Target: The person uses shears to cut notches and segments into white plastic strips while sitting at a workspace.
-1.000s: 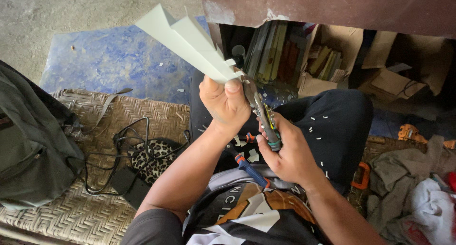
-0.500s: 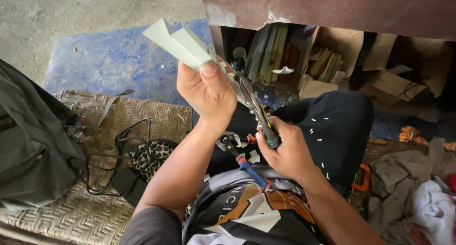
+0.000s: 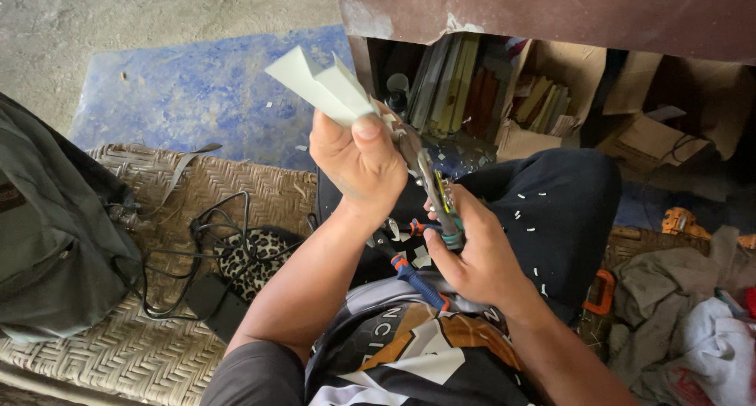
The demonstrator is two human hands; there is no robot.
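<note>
The left hand (image 3: 358,162) is raised in front of the chest, fingers curled into a closed grip with the thumb pressed flat on top, its nail facing the camera. The left forearm runs bare up from the lower left, wrist nearly straight. The right hand (image 3: 472,252) sits lower and nearer the body, fingers wrapped shut, knuckles turned outward; its fingertips are probably tucked underneath, out of view. The right forearm enters from the lower right.

Pale grey-white sheet (image 3: 323,87) above the woven tan mat (image 3: 150,351); on the mat, a leopard-spotted pouch (image 3: 248,260), black cable (image 3: 209,225), grey-green bag (image 3: 55,225); beyond it, mottled blue floor (image 3: 197,99).
</note>
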